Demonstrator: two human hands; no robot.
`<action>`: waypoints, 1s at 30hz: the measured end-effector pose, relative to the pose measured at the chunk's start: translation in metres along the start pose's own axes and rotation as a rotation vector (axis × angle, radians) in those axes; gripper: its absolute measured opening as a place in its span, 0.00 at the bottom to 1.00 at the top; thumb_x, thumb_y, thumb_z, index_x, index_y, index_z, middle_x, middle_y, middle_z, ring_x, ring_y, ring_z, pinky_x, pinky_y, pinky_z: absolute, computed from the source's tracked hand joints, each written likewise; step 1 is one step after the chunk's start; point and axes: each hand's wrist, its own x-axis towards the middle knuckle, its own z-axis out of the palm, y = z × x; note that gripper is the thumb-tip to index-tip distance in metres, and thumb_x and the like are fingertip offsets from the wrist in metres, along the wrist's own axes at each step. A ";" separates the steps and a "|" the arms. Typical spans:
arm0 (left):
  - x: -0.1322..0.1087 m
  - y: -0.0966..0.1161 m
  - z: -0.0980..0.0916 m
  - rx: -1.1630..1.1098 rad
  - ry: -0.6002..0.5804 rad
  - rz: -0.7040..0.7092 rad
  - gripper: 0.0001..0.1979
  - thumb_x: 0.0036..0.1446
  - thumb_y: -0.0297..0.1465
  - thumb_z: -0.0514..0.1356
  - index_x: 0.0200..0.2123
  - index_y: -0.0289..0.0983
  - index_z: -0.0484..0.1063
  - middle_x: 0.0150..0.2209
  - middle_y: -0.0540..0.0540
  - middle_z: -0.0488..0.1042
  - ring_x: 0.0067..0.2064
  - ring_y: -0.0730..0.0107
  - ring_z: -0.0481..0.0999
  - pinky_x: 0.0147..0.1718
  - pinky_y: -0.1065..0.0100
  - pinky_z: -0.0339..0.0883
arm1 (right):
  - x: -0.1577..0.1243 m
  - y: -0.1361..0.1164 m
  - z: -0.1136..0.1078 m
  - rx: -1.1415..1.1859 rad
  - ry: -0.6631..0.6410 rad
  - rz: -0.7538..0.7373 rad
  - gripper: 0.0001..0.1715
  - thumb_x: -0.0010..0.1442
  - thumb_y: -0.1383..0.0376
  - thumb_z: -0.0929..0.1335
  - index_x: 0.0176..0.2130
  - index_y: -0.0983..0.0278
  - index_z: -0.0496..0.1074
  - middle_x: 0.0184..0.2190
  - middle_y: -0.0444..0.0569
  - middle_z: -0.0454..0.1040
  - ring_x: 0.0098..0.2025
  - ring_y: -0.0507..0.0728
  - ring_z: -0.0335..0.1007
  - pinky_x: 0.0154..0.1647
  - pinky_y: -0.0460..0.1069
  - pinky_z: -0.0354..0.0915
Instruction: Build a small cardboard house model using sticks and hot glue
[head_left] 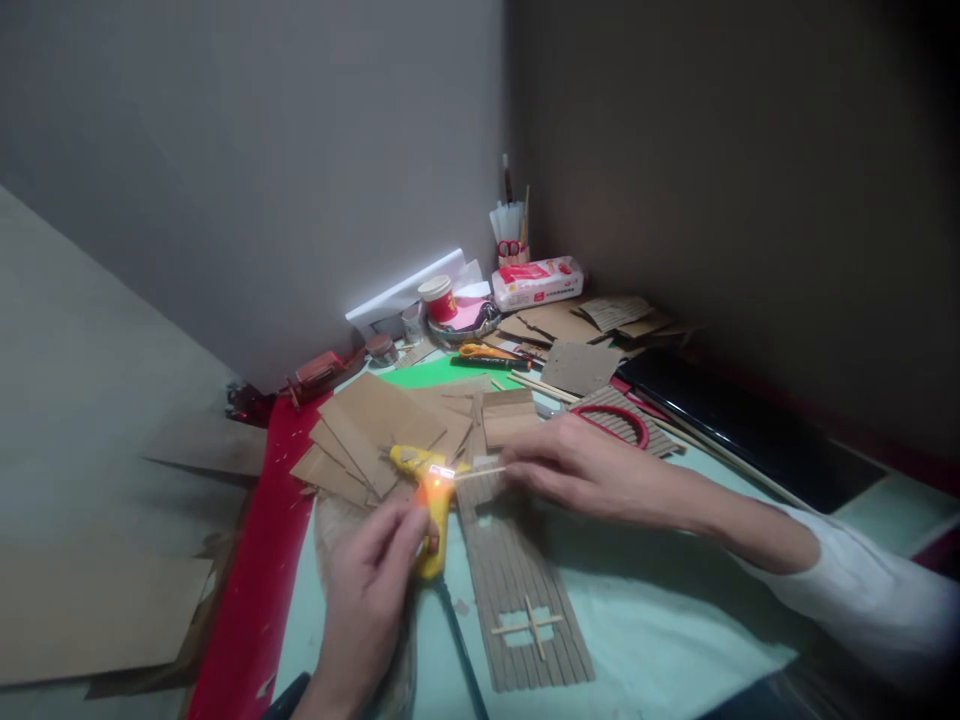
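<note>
My left hand [379,560] is closed around the handle of a yellow hot glue gun [445,520], whose nozzle points left and whose small light glows orange. Between the fingertips of my right hand [566,465] is a thin wooden stick [480,473], its other end near the back of the gun. Below them lies a long strip of corrugated cardboard [517,560] with cut-out openings. Across its lower opening sit two crossed wooden sticks [534,625].
Cardboard sheets [382,425] are piled left of the gun. Red-handled scissors [615,425] lie beyond my right wrist, beside a black device [720,425]. Behind are a paper cup [439,298], a tissue pack [536,283] and a pen holder [514,255]. The gun's cord [459,640] runs toward me.
</note>
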 end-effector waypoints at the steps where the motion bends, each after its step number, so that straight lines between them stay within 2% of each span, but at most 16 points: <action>1: -0.002 -0.001 0.000 0.020 -0.029 0.003 0.18 0.66 0.40 0.58 0.26 0.39 0.75 0.24 0.52 0.73 0.27 0.71 0.71 0.26 0.72 0.61 | -0.006 0.005 0.001 -0.006 -0.009 0.037 0.15 0.71 0.63 0.62 0.34 0.64 0.71 0.29 0.44 0.71 0.32 0.54 0.65 0.36 0.49 0.56; 6: -0.010 -0.009 0.005 0.165 -0.080 0.068 0.15 0.68 0.37 0.58 0.30 0.38 0.76 0.23 0.54 0.71 0.25 0.74 0.67 0.26 0.71 0.58 | -0.027 0.022 0.011 -0.029 -0.040 0.224 0.11 0.70 0.61 0.62 0.41 0.63 0.72 0.31 0.47 0.71 0.36 0.58 0.66 0.38 0.50 0.56; 9: -0.009 -0.015 0.005 0.241 -0.097 0.169 0.13 0.67 0.35 0.59 0.31 0.38 0.76 0.22 0.54 0.72 0.22 0.75 0.66 0.25 0.71 0.58 | -0.024 0.022 0.011 -0.023 -0.058 0.300 0.10 0.68 0.63 0.64 0.45 0.63 0.73 0.32 0.48 0.73 0.37 0.60 0.66 0.38 0.50 0.57; 12: -0.005 -0.019 0.003 0.294 -0.114 0.254 0.11 0.67 0.33 0.60 0.32 0.38 0.77 0.21 0.54 0.74 0.20 0.76 0.68 0.23 0.73 0.59 | -0.018 0.019 0.008 -0.003 -0.080 0.351 0.09 0.66 0.65 0.66 0.44 0.65 0.73 0.30 0.47 0.73 0.35 0.58 0.66 0.35 0.49 0.57; 17: -0.004 -0.018 0.001 0.344 -0.114 0.326 0.11 0.67 0.32 0.59 0.32 0.37 0.77 0.20 0.54 0.73 0.19 0.76 0.68 0.21 0.73 0.59 | -0.016 0.017 0.004 0.052 -0.108 0.390 0.09 0.64 0.68 0.66 0.45 0.66 0.73 0.28 0.45 0.72 0.31 0.56 0.66 0.31 0.48 0.57; 22: -0.006 -0.014 0.004 0.369 -0.135 0.312 0.13 0.68 0.31 0.58 0.30 0.37 0.75 0.20 0.54 0.69 0.19 0.76 0.68 0.22 0.73 0.59 | -0.009 0.025 0.011 0.148 -0.154 0.367 0.10 0.63 0.68 0.68 0.45 0.66 0.72 0.26 0.42 0.72 0.28 0.54 0.66 0.30 0.47 0.58; 30: -0.008 -0.016 0.008 0.287 -0.138 0.204 0.13 0.68 0.33 0.58 0.30 0.39 0.75 0.23 0.52 0.75 0.22 0.73 0.71 0.26 0.71 0.60 | -0.005 0.037 0.019 0.349 -0.146 0.308 0.07 0.62 0.67 0.68 0.42 0.63 0.69 0.25 0.41 0.73 0.28 0.54 0.70 0.29 0.46 0.59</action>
